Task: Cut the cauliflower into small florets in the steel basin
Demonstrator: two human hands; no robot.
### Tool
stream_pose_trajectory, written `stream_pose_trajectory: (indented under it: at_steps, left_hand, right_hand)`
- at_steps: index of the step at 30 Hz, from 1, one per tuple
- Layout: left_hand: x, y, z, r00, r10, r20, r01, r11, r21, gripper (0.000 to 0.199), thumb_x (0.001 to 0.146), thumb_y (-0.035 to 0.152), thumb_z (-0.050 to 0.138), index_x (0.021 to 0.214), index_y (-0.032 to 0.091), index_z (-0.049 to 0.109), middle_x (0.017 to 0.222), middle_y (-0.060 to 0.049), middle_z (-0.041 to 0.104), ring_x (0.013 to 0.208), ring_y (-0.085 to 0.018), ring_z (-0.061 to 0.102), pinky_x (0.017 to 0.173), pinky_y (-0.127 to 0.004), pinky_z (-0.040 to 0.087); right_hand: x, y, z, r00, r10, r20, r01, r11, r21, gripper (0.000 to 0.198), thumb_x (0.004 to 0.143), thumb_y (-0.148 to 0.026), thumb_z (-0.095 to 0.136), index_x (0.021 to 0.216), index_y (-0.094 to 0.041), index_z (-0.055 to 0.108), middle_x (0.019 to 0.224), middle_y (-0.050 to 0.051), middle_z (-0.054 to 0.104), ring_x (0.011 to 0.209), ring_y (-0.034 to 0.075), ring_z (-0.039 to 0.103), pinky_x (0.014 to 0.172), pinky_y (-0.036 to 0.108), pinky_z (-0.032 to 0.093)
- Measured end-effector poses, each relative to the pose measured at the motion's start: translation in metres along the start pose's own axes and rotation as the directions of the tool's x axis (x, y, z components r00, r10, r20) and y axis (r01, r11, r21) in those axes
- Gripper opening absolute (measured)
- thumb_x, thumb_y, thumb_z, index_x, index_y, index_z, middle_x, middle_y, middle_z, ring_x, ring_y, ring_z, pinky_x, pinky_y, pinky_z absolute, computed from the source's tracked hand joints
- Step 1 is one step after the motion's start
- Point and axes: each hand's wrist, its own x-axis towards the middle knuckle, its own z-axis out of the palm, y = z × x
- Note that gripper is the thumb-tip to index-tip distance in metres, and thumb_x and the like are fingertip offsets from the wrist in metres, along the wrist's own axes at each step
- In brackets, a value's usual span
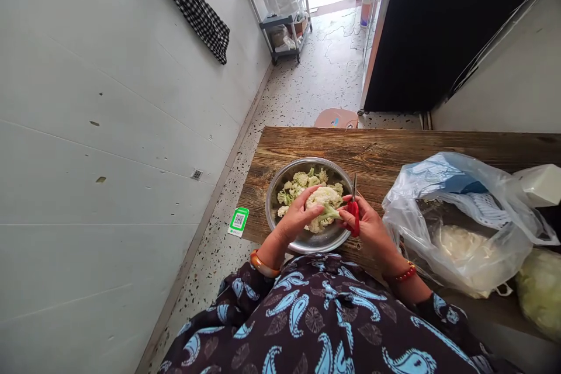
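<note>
Over a steel bowl (270, 198) my left hand (302, 213) is closed around a piece of cauliflower (324, 197), with its pale stalk toward the right. My right hand (366, 225) grips red-handled scissors (353, 210), their dark blades pointing away from me. The fingertips of that hand also touch the end of the cauliflower stalk. Several cut cauliflower florets (302, 178) lie in the bowl beneath my hands. The bowl stands on a dark wooden table (372, 155), close to my body.
To the right sits an open clear plastic bag (464, 234) with pale contents, beside another bag (541, 289) of greenish stuff. A green QR card (239, 221) is at the table's left edge. Beyond the table are a pink stool (335, 118) and a wheeled cart (284, 20).
</note>
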Motion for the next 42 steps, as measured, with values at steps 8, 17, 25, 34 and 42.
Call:
stream_pose_trajectory:
  at_steps: [8,17,25,34,42]
  left_hand:
    - [0.014,-0.035,0.0,0.965,-0.159,-0.207,0.097,0.955,-0.282,0.048,0.08,0.05,0.067,0.117,0.02,0.059,0.116,-0.011,0.066,0.091,-0.02,0.067,0.068,-0.026,0.052]
    - [-0.004,-0.044,0.003,0.976,-0.208,-0.066,0.168,0.91,-0.379,0.042,0.075,0.043,0.071,0.106,0.017,0.059,0.099,-0.009,0.069,0.083,-0.02,0.069,0.065,-0.027,0.053]
    - [0.01,-0.048,0.018,0.943,-0.119,-0.312,0.046,0.971,-0.233,0.052,0.063,0.045,0.084,0.097,0.017,0.056,0.073,0.002,0.062,0.052,-0.008,0.054,0.048,-0.021,0.037]
    - [0.019,-0.055,0.013,0.873,0.028,-0.488,-0.073,0.995,-0.073,0.04,0.062,0.036,0.083,0.087,0.017,0.056,0.065,0.004,0.06,0.046,-0.007,0.047,0.045,-0.02,0.036]
    - [0.014,-0.061,0.019,0.895,0.067,-0.44,-0.053,0.998,0.045,0.034,0.064,0.023,0.077,0.09,0.018,0.055,0.07,0.002,0.06,0.055,-0.01,0.052,0.051,-0.021,0.043]
  right_hand:
    - [0.012,0.033,0.005,0.979,0.058,-0.197,-0.004,0.964,0.264,0.052,0.062,-0.039,0.088,0.1,-0.025,0.056,0.079,-0.005,0.066,0.06,0.015,0.066,0.06,0.03,0.055]
    - [0.017,0.035,0.018,0.95,-0.012,-0.313,0.116,0.942,0.314,0.052,0.063,-0.039,0.086,0.101,-0.025,0.053,0.078,-0.004,0.066,0.063,0.017,0.067,0.061,0.031,0.058]
    - [0.007,0.039,0.04,0.968,-0.057,-0.243,0.125,0.954,0.273,0.049,0.068,-0.038,0.083,0.102,-0.027,0.051,0.089,-0.004,0.068,0.075,0.016,0.069,0.074,0.033,0.058]
    - [0.004,0.049,0.044,0.977,0.0,-0.213,0.063,0.955,0.289,0.05,0.063,-0.036,0.088,0.1,-0.024,0.056,0.093,-0.002,0.069,0.077,0.017,0.069,0.074,0.033,0.057]
    - [0.006,0.047,0.048,0.988,-0.028,-0.15,0.065,0.965,0.254,0.051,0.068,-0.042,0.083,0.111,-0.023,0.063,0.107,0.004,0.071,0.078,0.016,0.064,0.062,0.026,0.05]
